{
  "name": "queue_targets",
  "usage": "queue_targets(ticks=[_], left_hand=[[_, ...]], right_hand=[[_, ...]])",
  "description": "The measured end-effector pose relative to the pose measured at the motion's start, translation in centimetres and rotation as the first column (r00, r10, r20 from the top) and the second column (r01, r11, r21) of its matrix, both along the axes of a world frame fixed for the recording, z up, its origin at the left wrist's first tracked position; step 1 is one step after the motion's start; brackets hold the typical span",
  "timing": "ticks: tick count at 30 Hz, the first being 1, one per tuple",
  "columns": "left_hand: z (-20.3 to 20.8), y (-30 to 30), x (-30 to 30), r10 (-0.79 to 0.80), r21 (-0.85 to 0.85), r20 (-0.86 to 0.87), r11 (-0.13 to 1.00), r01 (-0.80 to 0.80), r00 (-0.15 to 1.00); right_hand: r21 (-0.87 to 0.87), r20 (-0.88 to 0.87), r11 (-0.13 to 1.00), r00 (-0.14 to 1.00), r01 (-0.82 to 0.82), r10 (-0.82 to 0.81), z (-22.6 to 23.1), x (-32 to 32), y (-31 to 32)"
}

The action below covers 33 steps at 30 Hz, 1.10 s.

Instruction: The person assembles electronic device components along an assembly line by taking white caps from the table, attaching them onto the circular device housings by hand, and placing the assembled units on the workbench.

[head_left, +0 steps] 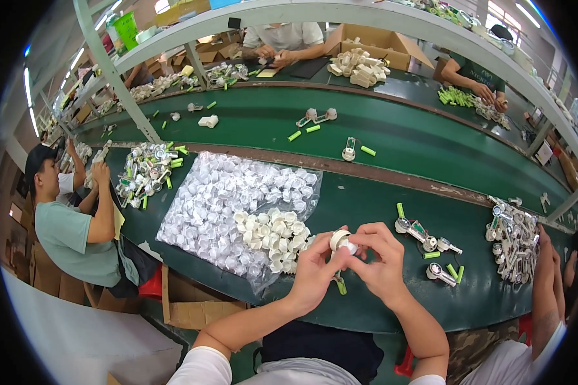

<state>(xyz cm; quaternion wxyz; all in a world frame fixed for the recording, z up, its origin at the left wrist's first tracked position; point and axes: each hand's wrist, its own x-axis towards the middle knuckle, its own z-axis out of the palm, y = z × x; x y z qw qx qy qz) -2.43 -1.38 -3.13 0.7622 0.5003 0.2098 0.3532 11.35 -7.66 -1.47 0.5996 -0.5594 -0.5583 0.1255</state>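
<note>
Hands (pixel 318 266) together over the green desk (pixel 372 316), a round white part (pixel 340 240) pinched between them.
Both are nearly closed: the left hand (pixel 316 267) curls round it, the right hand (pixel 380 256) grips its side; a green cylinder (pixel 341 287) shows just below, at six o'clock. Out from them I see cream caps (pixel 279 242) at nine o'clock, a clear bag (pixel 262 281) of white caps (pixel 218 200) at ten, silvery assemblies (pixel 428 243) at three.

Past the right hand (pixel 382 260), room runs between bag (pixel 237 186) and loose parts (pixel 428 243) (brown ledge (pixel 417 183) beyond).
</note>
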Motion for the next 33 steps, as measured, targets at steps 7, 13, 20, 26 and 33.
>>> queue_targets(ticks=[7,13,20,26,33], left_hand=[[-0.8,-0.4,0.3,0.043,0.13,-0.044,0.991,-0.037,0.998],[-0.5,-0.8,0.9,0.085,0.252,0.047,0.963,-0.094,0.995],[-2.7,1.6,2.8,0.235,0.401,-0.124,0.9,-0.168,0.964],[-3.7,-1.0,-0.7,0.135,0.371,-0.111,0.925,-0.085,0.985],[-3.1,-3.0,-4.1,0.058,0.311,-0.114,0.95,-0.02,0.992]], right_hand=[[-0.033,-0.154,0.976,0.966,-0.216,0.209,-0.6,1.4,-1.4],[0.013,-0.401,0.956,0.874,-0.294,0.274,-2.4,0.8,-1.5],[-0.242,-0.584,0.97,0.799,-0.003,-0.144,-2.2,2.5,1.9],[-0.06,0.043,0.796,0.799,0.602,-0.6,-6.0,15.2,13.1],[-0.167,0.564,0.932,0.807,0.321,-0.177,-9.5,10.7,24.8]])
